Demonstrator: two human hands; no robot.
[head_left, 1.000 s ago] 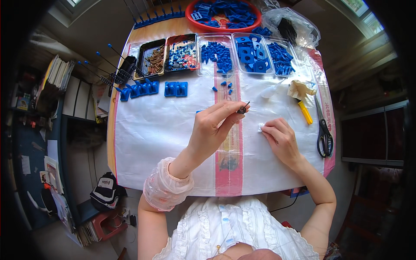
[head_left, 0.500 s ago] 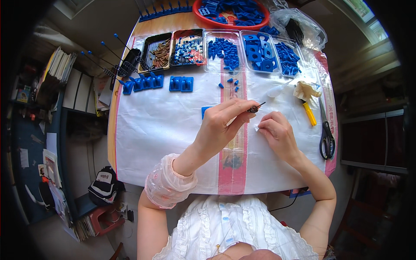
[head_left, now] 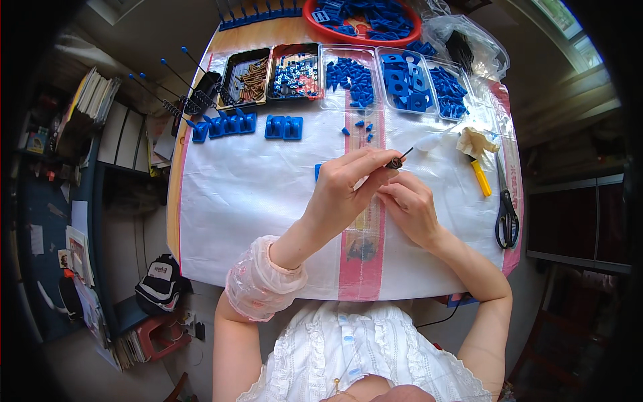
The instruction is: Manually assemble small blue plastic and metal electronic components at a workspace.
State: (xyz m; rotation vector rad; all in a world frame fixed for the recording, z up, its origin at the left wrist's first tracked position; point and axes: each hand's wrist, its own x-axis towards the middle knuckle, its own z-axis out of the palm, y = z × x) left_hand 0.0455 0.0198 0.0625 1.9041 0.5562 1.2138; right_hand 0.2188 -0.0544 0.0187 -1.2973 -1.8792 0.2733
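My left hand (head_left: 345,184) is closed around a small black coil spring (head_left: 394,163) from which a thin dark rod sticks out to the upper right. Just below the spring, my right hand (head_left: 414,213) has its thumb and fingers pinched together, close against the left fingers. What the right fingertips grip, if anything, is hidden from me. A flat blue piece (head_left: 317,172) lies on the white sheet, partly covered by the left hand. Several small blue caps (head_left: 360,124) are scattered beyond both hands.
Along the back stand trays of screws (head_left: 252,84), nuts (head_left: 295,77) and blue parts (head_left: 349,80). Blue brackets (head_left: 284,127) and springs on rods (head_left: 196,97) sit at the left. At the right lie black-handled scissors (head_left: 508,224), a yellow-handled tool (head_left: 480,177) and crumpled paper (head_left: 477,142).
My right hand has moved left and slightly up, bringing its fingertips against the left hand. A small white bit seen earlier at its fingertips is now out of sight. The left hand barely shifted.
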